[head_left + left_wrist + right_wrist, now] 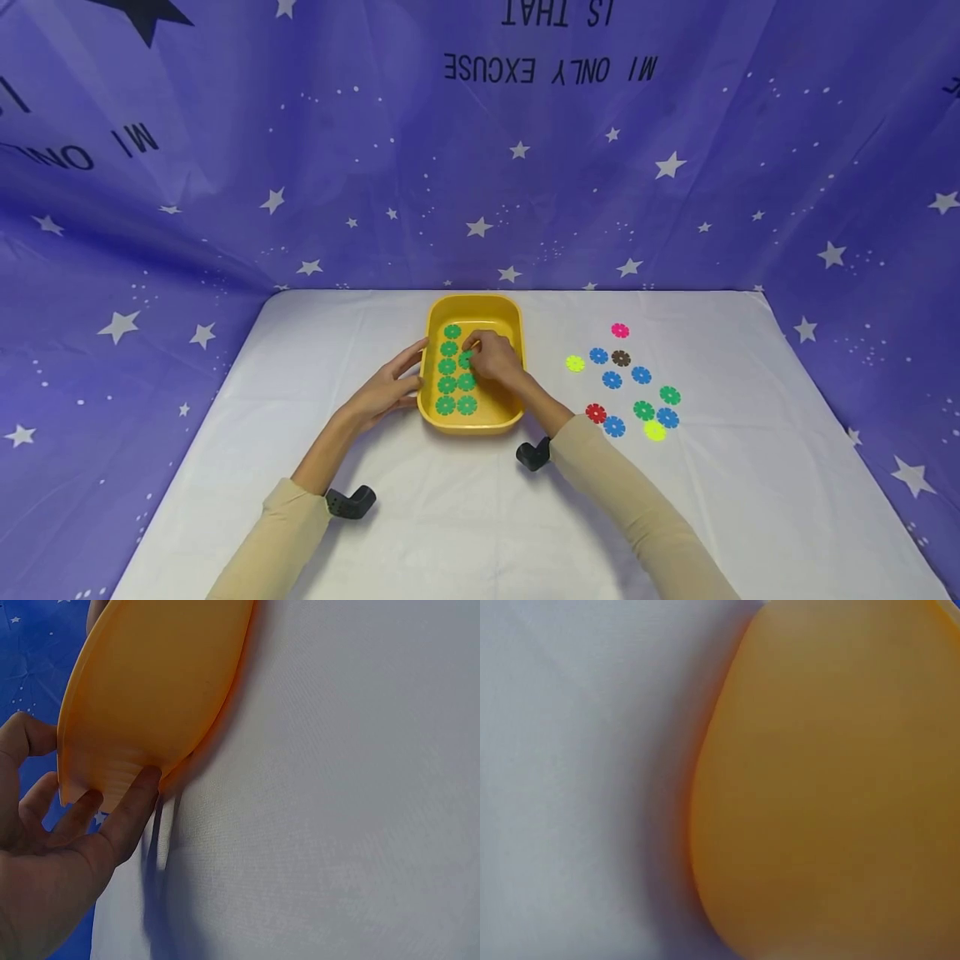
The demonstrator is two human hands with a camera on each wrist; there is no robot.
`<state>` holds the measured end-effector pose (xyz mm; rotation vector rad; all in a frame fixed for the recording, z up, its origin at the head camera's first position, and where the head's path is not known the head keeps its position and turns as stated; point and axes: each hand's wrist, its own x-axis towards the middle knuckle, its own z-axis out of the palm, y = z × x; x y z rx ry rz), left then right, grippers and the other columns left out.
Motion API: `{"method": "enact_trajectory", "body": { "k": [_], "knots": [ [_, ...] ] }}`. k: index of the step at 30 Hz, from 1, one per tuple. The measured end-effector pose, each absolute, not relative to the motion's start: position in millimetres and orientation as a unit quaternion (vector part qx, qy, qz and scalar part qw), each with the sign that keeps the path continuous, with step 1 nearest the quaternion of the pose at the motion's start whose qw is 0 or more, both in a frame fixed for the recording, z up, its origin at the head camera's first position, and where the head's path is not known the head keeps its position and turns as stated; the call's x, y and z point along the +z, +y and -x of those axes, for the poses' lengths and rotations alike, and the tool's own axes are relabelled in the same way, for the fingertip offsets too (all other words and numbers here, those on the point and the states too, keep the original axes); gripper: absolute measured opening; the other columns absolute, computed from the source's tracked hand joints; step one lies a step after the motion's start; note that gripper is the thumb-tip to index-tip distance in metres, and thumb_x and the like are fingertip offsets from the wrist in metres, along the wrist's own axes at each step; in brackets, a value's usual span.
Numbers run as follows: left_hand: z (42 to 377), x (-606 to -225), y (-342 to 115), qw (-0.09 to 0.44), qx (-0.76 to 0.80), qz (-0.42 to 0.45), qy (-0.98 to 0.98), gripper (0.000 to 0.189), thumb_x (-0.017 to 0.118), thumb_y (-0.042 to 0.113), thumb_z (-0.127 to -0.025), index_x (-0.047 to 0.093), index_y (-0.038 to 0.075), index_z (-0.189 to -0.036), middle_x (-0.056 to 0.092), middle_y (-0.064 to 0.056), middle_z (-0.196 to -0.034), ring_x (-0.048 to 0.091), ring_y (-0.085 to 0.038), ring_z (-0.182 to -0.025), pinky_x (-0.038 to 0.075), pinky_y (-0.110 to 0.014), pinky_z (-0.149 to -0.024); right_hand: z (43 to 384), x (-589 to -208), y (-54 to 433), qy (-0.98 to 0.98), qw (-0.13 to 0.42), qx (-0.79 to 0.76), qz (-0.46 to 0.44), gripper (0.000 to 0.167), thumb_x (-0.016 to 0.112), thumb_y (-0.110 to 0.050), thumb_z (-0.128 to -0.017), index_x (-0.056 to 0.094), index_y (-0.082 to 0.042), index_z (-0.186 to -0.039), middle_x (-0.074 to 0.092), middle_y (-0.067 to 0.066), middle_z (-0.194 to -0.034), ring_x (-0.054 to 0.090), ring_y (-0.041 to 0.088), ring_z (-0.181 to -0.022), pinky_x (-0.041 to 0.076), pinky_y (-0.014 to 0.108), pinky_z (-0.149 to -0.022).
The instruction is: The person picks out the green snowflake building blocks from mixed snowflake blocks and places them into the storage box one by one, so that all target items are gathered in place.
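Observation:
My right hand (pixel 496 359) reaches into a yellow tray (pixel 431 422), its curled fingers pinching a toothed green disc (pixel 464 361). More green discs lie in two columns on the tray's floor, such as a disc (pixel 446 406) at the near left. Along the tray's left side, my left hand (pixel 388 390) has its fingers spread against the outer wall. The left wrist view shows those fingertips (pixel 152 775) touching the wall (pixel 161 682). Only the tray's outside (pixel 817 795) and white cloth appear in the right wrist view; the right hand is hidden there.
To the right of the tray, several loose discs lie on the white cloth (pixel 450 517): a pink disc (pixel 620 331), a brown disc (pixel 621 358), a red disc (pixel 596 413), and blue, green and yellow ones. A purple starred curtain (pixel 420 183) hangs behind and at both sides.

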<state>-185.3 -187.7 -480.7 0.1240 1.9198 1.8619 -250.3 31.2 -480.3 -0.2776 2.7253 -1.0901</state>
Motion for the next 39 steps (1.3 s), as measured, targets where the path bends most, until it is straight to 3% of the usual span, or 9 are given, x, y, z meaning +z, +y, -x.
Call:
{"method": "enact_trajectory", "body": {
  "k": [5,12,22,29,39],
  "knots": [
    [186.2,-483.5,-187.7,0.228,0.683,-0.046,0.693,0.078,0.052,0.001,-0.093,0.020,0.023,-0.161,0.012,-0.012,-0.165,0.043,-0.041,-0.134,0.053,-0.041,-0.096,250.5,-480.9,32.4,0.917,0.094,-0.375,0.103,0.026,0.061,0.004,-0.085,0.073,-0.007,-0.105,0.066,0.004,-0.088,0.058,0.017,-0.078,0.047,0.026,-0.064],
    [185.5,-483.3,-187.7,0.226,0.679,-0.043,0.697,0.078,0.053,0.002,-0.093,0.021,0.023,-0.161,0.012,-0.012,-0.166,0.043,-0.041,-0.134,0.053,-0.041,-0.096,246.0,-461.0,40.3,0.899,0.067,-0.418,0.113,0.021,0.066,-0.003,-0.091,0.071,-0.005,-0.111,0.067,0.007,-0.099,0.062,0.022,-0.093,0.053,0.031,-0.077],
    [185.0,-481.1,-187.4,0.223,0.672,-0.032,0.705,0.078,0.054,0.004,-0.093,0.022,0.025,-0.161,0.014,-0.010,-0.165,0.051,-0.038,-0.127,0.054,-0.041,-0.095,227.2,-418.4,84.0,0.862,0.055,-0.493,0.105,0.016,0.063,-0.006,-0.096,0.070,-0.007,-0.111,0.069,0.008,-0.105,0.067,0.027,-0.093,0.059,0.030,-0.074],
    [185.5,-482.4,-187.8,0.223,0.677,-0.037,0.701,0.079,0.055,0.004,-0.092,0.022,0.024,-0.161,0.015,-0.010,-0.165,0.051,-0.038,-0.126,0.054,-0.042,-0.095,213.5,-412.6,132.3,0.851,0.033,-0.512,0.111,0.018,0.065,-0.008,-0.096,0.070,-0.004,-0.112,0.070,0.012,-0.107,0.067,0.033,-0.097,0.058,0.032,-0.076],
    [185.3,-482.0,-187.0,0.224,0.677,-0.030,0.700,0.080,0.055,0.004,-0.091,0.023,0.024,-0.161,0.015,-0.009,-0.165,0.052,-0.037,-0.126,0.054,-0.041,-0.094,184.6,-412.0,205.9,0.865,0.011,-0.493,0.094,0.021,0.062,-0.016,-0.099,0.068,-0.006,-0.117,0.068,0.011,-0.110,0.065,0.028,-0.097,0.056,0.029,-0.077]
  ]
}}
